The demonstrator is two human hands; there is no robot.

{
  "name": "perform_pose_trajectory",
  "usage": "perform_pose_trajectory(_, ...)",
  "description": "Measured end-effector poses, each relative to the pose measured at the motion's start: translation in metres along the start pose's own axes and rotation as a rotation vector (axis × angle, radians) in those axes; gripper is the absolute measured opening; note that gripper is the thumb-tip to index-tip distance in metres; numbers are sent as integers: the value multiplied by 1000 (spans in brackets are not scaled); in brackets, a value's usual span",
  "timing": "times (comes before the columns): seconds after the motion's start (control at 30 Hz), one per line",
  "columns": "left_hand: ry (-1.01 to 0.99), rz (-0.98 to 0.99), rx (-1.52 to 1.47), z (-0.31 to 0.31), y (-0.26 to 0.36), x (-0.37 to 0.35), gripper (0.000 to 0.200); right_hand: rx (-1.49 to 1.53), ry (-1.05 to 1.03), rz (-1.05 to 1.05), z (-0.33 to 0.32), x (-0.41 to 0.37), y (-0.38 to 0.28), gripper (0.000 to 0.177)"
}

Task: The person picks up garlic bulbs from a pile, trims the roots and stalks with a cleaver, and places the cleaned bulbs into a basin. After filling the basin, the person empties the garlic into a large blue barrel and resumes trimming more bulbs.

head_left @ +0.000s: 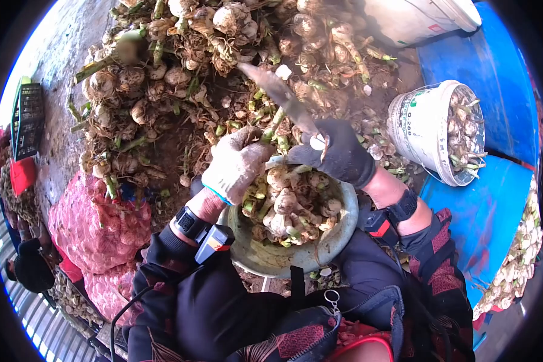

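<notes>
My left hand (238, 164), in a whitish work glove, is closed round a green garlic stalk (274, 125) that sticks up past the fingers. The bulb end is not clear to see. In a dark grey glove, my right hand (338, 152) grips a knife (280, 96), its wide blade pointing up and left above the heap. A small pale patch shows by the right thumb. Both hands hover over the far rim of a round basin (339, 235) between my knees. Trimmed garlic bulbs (286, 202) and bits of green stalk lie inside it.
A large heap of garlic with stalks (145, 90) spreads ahead and left. Pink mesh sacks (99, 220) stand at left. A white bucket (419, 130) of trimmings leans at right, beside blue barrels (476, 208). Another white tub (404, 21) lies beyond. A person (33, 265) is at far left.
</notes>
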State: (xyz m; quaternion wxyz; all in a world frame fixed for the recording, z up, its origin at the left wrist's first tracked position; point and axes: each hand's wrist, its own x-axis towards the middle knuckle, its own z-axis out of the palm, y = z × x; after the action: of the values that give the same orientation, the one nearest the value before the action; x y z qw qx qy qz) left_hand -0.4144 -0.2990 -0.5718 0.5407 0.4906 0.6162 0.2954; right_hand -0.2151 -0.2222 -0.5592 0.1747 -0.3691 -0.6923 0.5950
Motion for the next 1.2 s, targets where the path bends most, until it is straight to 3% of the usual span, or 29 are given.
perform_pose_trajectory(0.03, 42, -303, -242, 1, 16, -1, 19, -111, 22, -122, 4, 2, 21, 35)
perform_pose_trajectory(0.07, 42, -299, -242, -1, 18, -4, 19, -114, 24, -123, 3, 4, 38, 35)
perform_pose_trajectory(0.13, 52, -30, -266, -11, 17, -11, 18, -558, -318, 93, -5, 6, 60, 38)
perform_pose_trajectory(0.17, -21, 74, -191, -14, 13, -12, 24, -466, -299, 146, -6, 0, 60, 36)
perform_pose_trajectory(0.2, -96, 168, -119, -15, 9, -15, 31, -396, -254, 340, -7, -5, 61, 33)
perform_pose_trajectory(0.27, -528, 218, 61, -3, 13, -21, 40, -237, -104, 438, -10, -13, 65, 30)
perform_pose_trajectory(0.3, -321, 712, 271, -3, 6, -15, 42, -185, -129, 430, -18, -12, 58, 29)
perform_pose_trajectory(0.33, -516, 214, 282, -14, 7, -17, 45, -80, -54, 382, -18, -14, 63, 30)
perform_pose_trajectory(0.4, -233, 369, 507, -27, -5, -2, 42, -54, 24, 457, -20, -12, 50, 29)
perform_pose_trajectory(0.47, -197, 362, 1013, -34, -26, 19, 39, -35, 11, 443, -18, -9, 35, 26)
perform_pose_trajectory(0.53, -339, 56, 1395, -34, -63, 34, 38, -17, -5, 428, -16, -7, 31, 23)
perform_pose_trajectory(0.6, -284, -29, 1503, -39, -103, 36, 35, -85, -20, 365, -14, -8, 31, 28)
perform_pose_trajectory(0.67, -299, -278, 1276, -48, -109, 39, 31, -82, -39, 373, -15, -10, 38, 30)
perform_pose_trajectory(0.7, -305, -276, 1278, -48, -109, 38, 31, -137, -36, 302, -15, -12, 40, 29)
perform_pose_trajectory(0.83, 53, -148, -143, -51, -90, 21, 49, -335, -33, 63, -9, -11, 30, 27)
perform_pose_trajectory(0.87, 52, -146, -140, -51, -78, 15, 49, -334, -29, 61, -7, -9, 23, 27)
perform_pose_trajectory(0.93, -42, -201, -633, -43, -31, 3, 54, -423, -44, -58, 0, -6, 11, 28)
perform_pose_trajectory(0.97, -95, -117, -668, -39, -26, -1, 62, -412, 16, -229, 6, -6, 10, 23)
perform_pose_trajectory(1.0, -191, -11, -684, -36, -22, -1, 66, -413, 21, -226, 7, -5, 7, 23)
perform_pose_trajectory(1.07, -179, -35, -843, -23, -20, -15, 67, -586, -60, -334, 7, -3, 0, 27)
perform_pose_trajectory(1.1, -245, 57, -982, -17, -30, -6, 63, -575, -34, -378, 10, -3, 1, 25)
perform_pose_trajectory(1.13, -353, 193, -825, -17, -34, -7, 58, -578, -30, -375, 11, -3, 0, 25)
perform_pose_trajectory(1.2, -279, -153, -453, -13, -86, -23, 48, -535, -20, -353, 12, -3, -1, 21)
